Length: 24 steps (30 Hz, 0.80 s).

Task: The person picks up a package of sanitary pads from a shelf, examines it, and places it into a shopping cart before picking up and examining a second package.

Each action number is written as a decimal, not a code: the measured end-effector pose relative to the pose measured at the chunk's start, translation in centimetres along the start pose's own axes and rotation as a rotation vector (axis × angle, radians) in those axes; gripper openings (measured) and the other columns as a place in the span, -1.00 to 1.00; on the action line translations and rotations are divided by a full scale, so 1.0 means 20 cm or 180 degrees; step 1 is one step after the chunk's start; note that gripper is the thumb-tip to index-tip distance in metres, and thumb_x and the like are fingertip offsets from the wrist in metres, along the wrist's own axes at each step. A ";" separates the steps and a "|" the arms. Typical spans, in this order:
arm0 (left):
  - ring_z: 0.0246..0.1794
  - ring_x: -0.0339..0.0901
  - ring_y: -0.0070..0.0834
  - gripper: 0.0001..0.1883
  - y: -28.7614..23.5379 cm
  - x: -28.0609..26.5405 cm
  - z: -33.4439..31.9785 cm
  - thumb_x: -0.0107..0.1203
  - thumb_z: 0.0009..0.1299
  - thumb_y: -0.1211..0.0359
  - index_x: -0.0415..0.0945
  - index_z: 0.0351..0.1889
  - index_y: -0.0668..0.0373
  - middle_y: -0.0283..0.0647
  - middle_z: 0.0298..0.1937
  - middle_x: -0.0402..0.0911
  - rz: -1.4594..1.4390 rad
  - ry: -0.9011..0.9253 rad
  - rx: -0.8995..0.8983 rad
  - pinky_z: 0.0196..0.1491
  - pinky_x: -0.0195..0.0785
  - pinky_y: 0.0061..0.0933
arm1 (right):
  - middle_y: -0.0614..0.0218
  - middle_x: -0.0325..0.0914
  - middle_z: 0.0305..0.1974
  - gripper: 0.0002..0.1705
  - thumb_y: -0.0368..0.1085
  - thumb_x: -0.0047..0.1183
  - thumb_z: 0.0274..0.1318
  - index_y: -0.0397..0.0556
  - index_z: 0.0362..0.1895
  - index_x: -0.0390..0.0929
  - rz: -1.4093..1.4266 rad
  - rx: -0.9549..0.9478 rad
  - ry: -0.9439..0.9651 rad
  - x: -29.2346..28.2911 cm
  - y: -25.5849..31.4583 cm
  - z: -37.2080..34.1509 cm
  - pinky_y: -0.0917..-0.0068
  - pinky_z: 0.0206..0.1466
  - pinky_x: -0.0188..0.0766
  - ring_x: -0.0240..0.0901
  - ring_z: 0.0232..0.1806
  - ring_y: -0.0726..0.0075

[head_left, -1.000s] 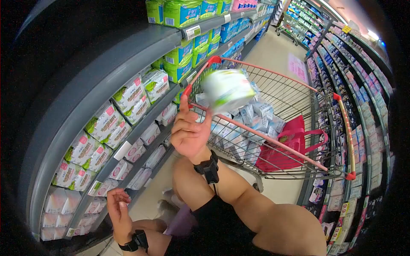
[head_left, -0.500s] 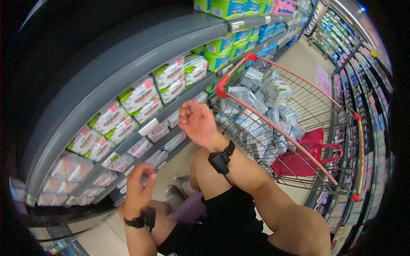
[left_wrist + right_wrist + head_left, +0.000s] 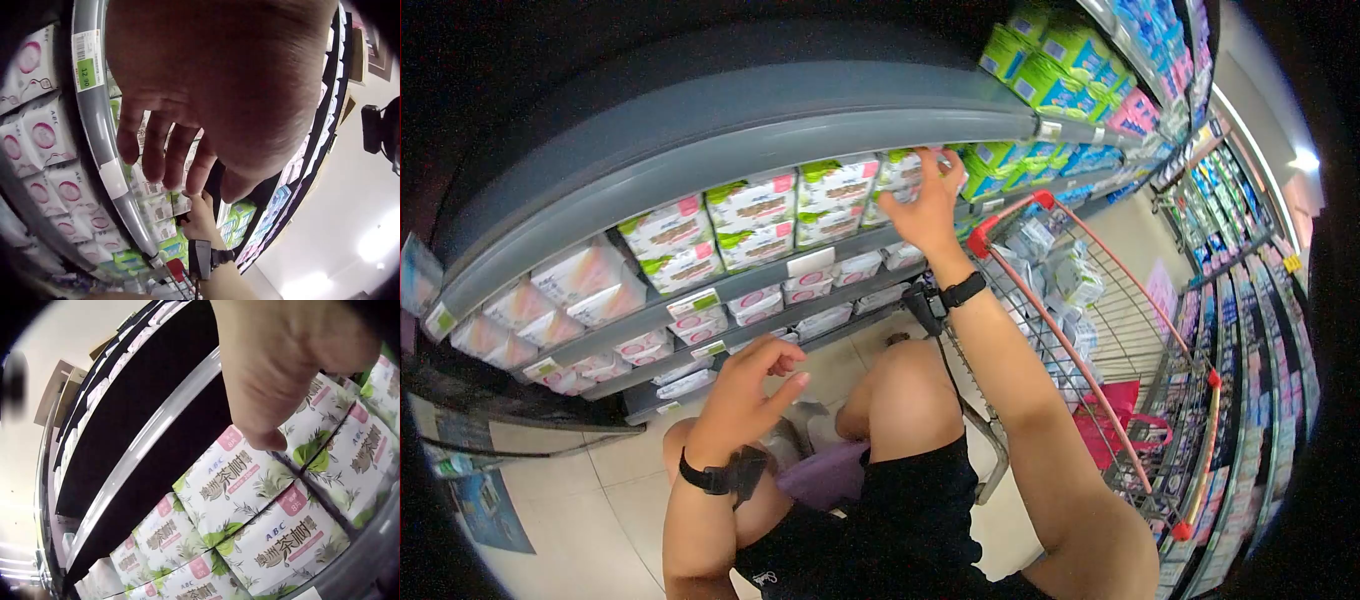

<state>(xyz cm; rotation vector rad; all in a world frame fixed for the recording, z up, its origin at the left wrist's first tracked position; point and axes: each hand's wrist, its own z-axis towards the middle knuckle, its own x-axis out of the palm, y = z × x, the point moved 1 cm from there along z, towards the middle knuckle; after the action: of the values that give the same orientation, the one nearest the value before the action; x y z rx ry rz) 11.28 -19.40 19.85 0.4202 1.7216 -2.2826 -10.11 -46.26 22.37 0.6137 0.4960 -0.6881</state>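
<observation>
1. Grey shelf (image 3: 800, 145) edge curves from 9 to 1 o'clock, above white packs (image 3: 750, 215).
2. Right hand (image 3: 930, 215), 1 o'clock: thumb and fingers spread wide over the end pack (image 3: 897, 170); I cannot tell whether they grip.
3. Left hand (image 3: 750, 390), 8 o'clock: empty, loosely curled.
4. Cart (image 3: 982, 240) corner near the shelf, 2 o'clock.
5. Bare floor (image 3: 630, 500) lies open, 8 o'clock.

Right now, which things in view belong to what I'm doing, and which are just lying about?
Likely part of the job:
white-and-green packs on the shelf, where your right hand is
shopping cart, with packs inside

Probably just lying about:
pink bag in the cart
lime-green packs to the right
pink-circle packs on the shelf below
</observation>
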 end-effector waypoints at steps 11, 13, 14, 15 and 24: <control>-0.26 0.54 -0.38 -0.79 0.00 -0.09 -0.09 0.24 0.32 0.42 0.52 -0.14 0.25 -0.19 -0.27 0.56 -0.0020 -0.0086 0.0051 -0.14 0.42 -0.42 | 0.01 0.25 0.07 -0.23 -0.27 0.35 -0.18 -0.08 0.15 0.24 0.0359 0.0287 -0.1225 0.07 -0.02 -0.03 0.11 0.27 0.16 0.13 0.23 -0.03; -0.26 0.53 -0.39 -0.79 0.01 -0.10 -0.11 0.24 0.32 0.42 0.52 -0.13 0.25 -0.19 -0.26 0.56 -0.0048 -0.0126 0.0076 -0.14 0.42 -0.41 | 0.07 0.27 0.05 -0.28 -0.33 0.28 -0.10 -0.07 0.16 0.22 0.1054 0.0659 -0.1598 0.04 -0.01 -0.08 0.21 0.25 0.19 0.19 0.17 0.08; -0.26 0.53 -0.39 -0.78 0.01 -0.11 -0.12 0.24 0.32 0.42 0.52 -0.12 0.25 -0.19 -0.26 0.56 -0.0049 -0.0137 0.0090 -0.14 0.42 -0.41 | 0.10 0.29 0.04 -0.31 -0.36 0.25 -0.07 -0.06 0.17 0.21 0.1396 0.0855 -0.1769 0.03 0.00 -0.11 0.26 0.23 0.21 0.23 0.14 0.13; -0.26 0.53 -0.39 -0.78 0.01 -0.11 -0.12 0.25 0.32 0.42 0.52 -0.12 0.25 -0.19 -0.25 0.56 -0.0052 -0.0137 0.0106 -0.14 0.42 -0.41 | 0.13 0.30 0.05 -0.33 -0.37 0.21 -0.03 -0.06 0.18 0.21 0.2069 0.1272 -0.1711 0.00 0.05 -0.15 0.28 0.22 0.22 0.26 0.12 0.16; 0.26 0.31 -0.18 -0.13 -0.03 -0.13 -0.11 0.49 0.05 0.23 0.27 0.33 0.12 -0.06 0.26 0.31 -0.0155 -0.0432 0.0270 0.18 0.31 -0.20 | 0.19 0.44 0.24 -0.22 -0.08 0.04 0.06 -0.13 0.36 0.23 0.5275 0.2448 0.1423 -0.15 0.53 -0.56 0.15 0.34 0.32 0.40 0.27 0.16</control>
<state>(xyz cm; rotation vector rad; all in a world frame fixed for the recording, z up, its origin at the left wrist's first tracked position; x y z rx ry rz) 13.66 -17.03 20.70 0.2355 1.5911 -2.3657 -7.12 -31.01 19.94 1.5993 -0.0258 0.9283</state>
